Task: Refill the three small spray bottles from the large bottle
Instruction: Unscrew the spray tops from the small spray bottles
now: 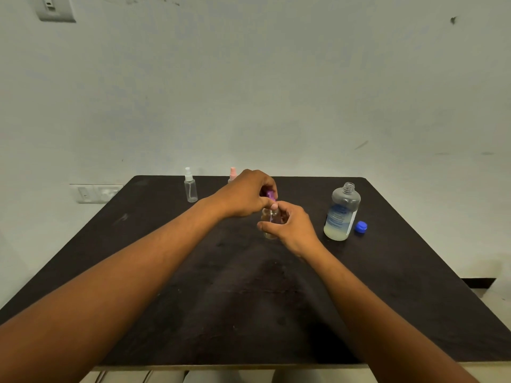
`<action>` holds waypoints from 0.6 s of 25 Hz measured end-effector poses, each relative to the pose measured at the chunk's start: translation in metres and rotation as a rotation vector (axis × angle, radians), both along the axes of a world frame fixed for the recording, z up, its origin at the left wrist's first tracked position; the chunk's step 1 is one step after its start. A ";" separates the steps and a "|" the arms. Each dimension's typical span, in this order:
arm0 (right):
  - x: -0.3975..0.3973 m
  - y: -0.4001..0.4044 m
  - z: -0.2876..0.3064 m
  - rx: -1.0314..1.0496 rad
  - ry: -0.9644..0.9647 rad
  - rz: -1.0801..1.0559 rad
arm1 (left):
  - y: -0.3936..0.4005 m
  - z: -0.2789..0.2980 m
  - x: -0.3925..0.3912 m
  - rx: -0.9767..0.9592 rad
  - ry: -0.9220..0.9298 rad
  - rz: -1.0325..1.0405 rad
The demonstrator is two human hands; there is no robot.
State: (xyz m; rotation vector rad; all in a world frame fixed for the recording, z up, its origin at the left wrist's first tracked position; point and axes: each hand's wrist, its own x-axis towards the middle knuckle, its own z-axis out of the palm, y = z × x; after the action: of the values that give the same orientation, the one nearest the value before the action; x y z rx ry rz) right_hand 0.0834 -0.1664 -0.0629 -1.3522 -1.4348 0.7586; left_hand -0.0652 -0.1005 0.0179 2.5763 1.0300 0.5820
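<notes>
Small spray bottle [270, 222] upright btwn hands: right hand [290, 228] grips body, left hand [246, 193] pinches purple top [269, 194].

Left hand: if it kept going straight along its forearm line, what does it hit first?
Probably the large bottle, uncapped, standing right of the purple-capped spray bottle that the left hand and right hand grip. Depth is unclear; it might pass behind.

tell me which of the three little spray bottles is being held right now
The one with the purple top: the left hand pinches its top, the right hand grips its body. The white-topped bottle and pink-topped bottle stand untouched behind.
</notes>
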 end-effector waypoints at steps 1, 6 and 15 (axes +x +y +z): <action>0.000 0.000 0.000 0.001 -0.005 -0.003 | 0.000 0.000 0.001 -0.002 0.003 0.002; 0.003 0.002 0.001 0.011 -0.008 -0.001 | -0.003 0.005 0.004 0.007 -0.039 0.022; 0.004 0.002 0.007 0.013 0.045 0.042 | -0.006 0.013 0.000 -0.020 -0.046 -0.019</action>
State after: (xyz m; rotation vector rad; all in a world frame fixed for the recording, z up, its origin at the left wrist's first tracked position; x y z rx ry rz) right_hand 0.0871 -0.1642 -0.0561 -1.2907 -1.4346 0.8005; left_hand -0.0652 -0.1064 0.0308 2.5405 0.9905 0.6192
